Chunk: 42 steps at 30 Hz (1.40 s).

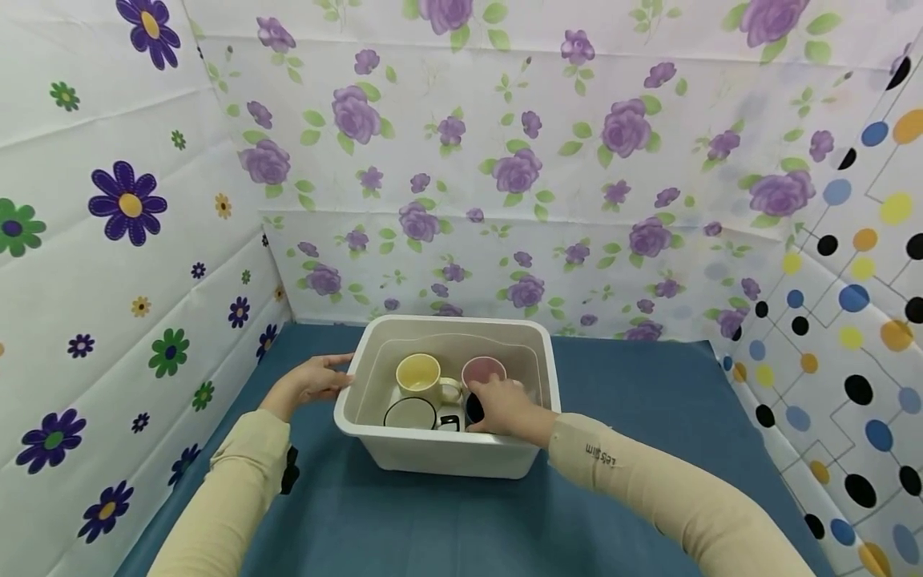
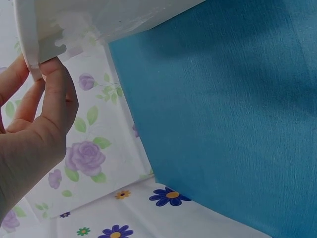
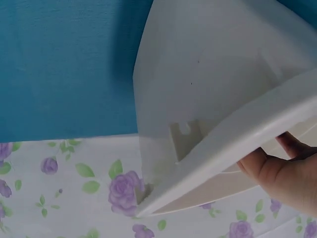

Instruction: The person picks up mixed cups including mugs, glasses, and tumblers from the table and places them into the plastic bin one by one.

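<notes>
A white plastic tub (image 1: 461, 457) stands on the blue tabletop with several mugs inside. My left hand (image 1: 317, 381) pinches the tub's left rim; in the left wrist view the thumb and fingers (image 2: 54, 94) lie on both sides of that rim. Over the tub's front wall reaches my right hand (image 1: 508, 409), its fingers and thumb spread round a dark blue mug (image 1: 473, 409) that the hand mostly covers. Behind it is a pink mug (image 1: 483, 368), its front overlapped by the fingers. To the left sit a yellow mug (image 1: 418, 377) and a white mug with a black rim (image 1: 409, 414).
Blue cloth (image 1: 634, 449) covers the table around the tub. Flowered sheeting (image 1: 461, 160) hangs behind, with more patterned sheets on the left (image 1: 108, 280) and right (image 1: 851, 336). The tub's walls rise above the mugs.
</notes>
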Tool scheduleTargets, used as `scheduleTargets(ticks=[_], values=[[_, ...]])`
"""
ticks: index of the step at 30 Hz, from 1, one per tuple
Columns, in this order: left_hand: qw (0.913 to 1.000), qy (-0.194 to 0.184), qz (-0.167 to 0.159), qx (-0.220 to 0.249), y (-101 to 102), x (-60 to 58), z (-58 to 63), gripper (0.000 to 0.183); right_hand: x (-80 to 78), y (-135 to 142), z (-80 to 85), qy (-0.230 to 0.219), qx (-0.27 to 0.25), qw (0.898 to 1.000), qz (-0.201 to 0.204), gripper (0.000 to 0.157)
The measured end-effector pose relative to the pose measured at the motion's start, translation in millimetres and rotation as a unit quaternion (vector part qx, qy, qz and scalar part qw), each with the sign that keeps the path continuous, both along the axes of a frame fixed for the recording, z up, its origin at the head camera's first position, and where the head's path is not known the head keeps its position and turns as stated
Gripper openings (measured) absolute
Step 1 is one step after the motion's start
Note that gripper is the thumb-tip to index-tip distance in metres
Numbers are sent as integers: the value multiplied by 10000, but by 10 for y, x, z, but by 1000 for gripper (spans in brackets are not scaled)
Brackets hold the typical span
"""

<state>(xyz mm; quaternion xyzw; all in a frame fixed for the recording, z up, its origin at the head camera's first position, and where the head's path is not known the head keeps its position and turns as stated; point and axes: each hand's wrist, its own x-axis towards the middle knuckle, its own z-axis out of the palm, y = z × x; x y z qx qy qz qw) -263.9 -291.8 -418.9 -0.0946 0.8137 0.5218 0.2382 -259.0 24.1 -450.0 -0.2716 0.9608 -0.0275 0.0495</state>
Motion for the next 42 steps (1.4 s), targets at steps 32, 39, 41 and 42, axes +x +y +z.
scheduleTargets(ticks=[32,39,41,42], values=[[10000,19,-33,-37,20,40,-9,67,-47,-9,-301,-608,-1180,9911,0,34],[10000,46,-24,-80,13,30,16,65,-77,-31,-304,-783,-792,9936,-177,49],[10000,18,-20,-86,21,28,8,65,-76,-26,-314,-858,-611,9942,-210,62],[9999,5,-16,-100,24,31,1,65,-73,-21,-324,-859,-508,9948,-210,67]])
